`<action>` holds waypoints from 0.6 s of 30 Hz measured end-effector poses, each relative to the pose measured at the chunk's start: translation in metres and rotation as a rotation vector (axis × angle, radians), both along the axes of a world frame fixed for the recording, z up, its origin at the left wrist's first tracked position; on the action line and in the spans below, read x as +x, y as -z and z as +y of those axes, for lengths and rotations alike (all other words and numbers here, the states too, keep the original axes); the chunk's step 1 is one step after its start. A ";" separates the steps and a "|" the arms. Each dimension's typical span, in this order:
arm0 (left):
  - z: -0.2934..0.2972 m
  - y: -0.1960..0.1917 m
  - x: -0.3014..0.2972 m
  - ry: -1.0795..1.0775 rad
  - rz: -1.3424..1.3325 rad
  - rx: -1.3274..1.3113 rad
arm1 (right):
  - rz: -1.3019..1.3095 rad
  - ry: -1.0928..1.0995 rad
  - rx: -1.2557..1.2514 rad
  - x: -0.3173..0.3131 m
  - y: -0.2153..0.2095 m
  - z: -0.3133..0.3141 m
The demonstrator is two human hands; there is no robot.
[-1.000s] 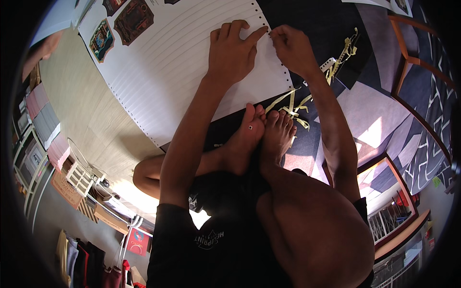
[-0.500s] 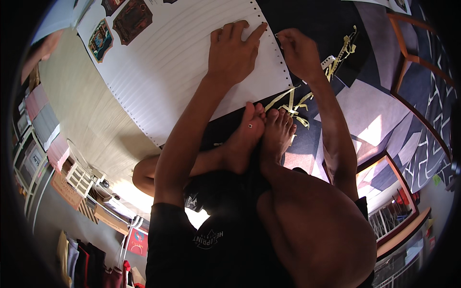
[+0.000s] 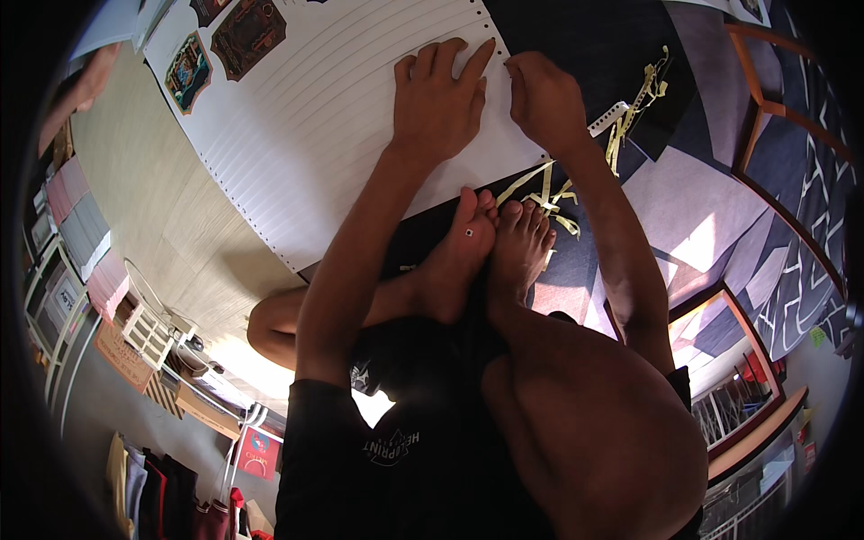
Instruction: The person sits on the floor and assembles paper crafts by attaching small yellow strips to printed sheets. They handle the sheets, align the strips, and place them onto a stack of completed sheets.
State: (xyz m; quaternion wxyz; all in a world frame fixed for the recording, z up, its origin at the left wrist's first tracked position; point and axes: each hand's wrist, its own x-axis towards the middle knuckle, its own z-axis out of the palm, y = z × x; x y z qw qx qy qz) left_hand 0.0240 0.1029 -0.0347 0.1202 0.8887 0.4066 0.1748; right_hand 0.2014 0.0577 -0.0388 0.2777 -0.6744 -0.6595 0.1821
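A large white sheet [image 3: 315, 117] with faint lines and dotted edges lies before me. My left hand [image 3: 436, 112] rests on it palm down, fingers spread, near its right edge. Just to the right, my right hand [image 3: 547, 103] is closed at that edge, thumb and forefinger pinched together. What they hold, if anything, is too small to make out. Two dark printed pieces with shaped outlines, a brown one [image 3: 249, 38] and a multicoloured one [image 3: 188, 73], lie on the sheet's far left part.
Thin yellow strips [image 3: 552, 200] lie tangled by my feet [image 3: 517, 247] and beyond my right wrist, beside a punched white strip [image 3: 608, 118]. A black mat [image 3: 585, 27] shows right of the sheet. Wooden frames [image 3: 765, 108] stand at right. Another person's arm [image 3: 85, 85] is at far left.
My right hand has shifted slightly left and toward the sheet, closer to my left hand. The punched white strip beyond my right wrist shows more fully. My left hand has stayed almost still.
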 end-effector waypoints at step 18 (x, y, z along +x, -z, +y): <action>-0.004 -0.003 -0.001 -0.015 -0.003 -0.048 | 0.017 0.012 0.112 -0.002 0.003 -0.003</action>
